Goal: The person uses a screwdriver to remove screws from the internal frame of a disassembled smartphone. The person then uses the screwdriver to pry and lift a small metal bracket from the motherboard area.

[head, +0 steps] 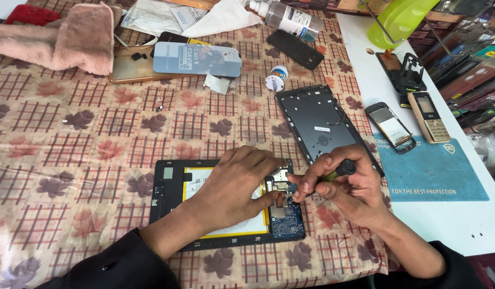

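Nearest to us, both sleeved forearms reach in over the opened tablet (172,214), which lies back-side up on the surface (71,139) with its leaf-and-check cloth. Our left hand (239,184) lies flat on the tablet's pale battery (226,227), fingers spread and pressing it steady; this grip is released, closing on nothing, only resting. Our right hand (346,190) has its grip clenched around a small screwdriver (338,171) with a dark cap and yellowish shaft, tip aimed down at the blue circuit board (287,219) near the tablet's right end. We cannot see the tip itself; fingers hide it.

Progress, as we judge it: the rear cover is already off, since a dark back panel (317,123) lies just beyond the tablet, apart from it. Board and battery are still seated in the frame, so the work on the board looks mid-way, with screws or connectors yet to come out. No loose screws are clear enough to count.

Further right, on a blue mat (445,182), sit two small phones (429,115), one stripped open. Further back: a small white pot (277,78), a black phone (295,49), a screen-protector packet (196,59), a clear bottle (290,18), a pink towel (71,37), and a lime-green lamp shade (397,21).
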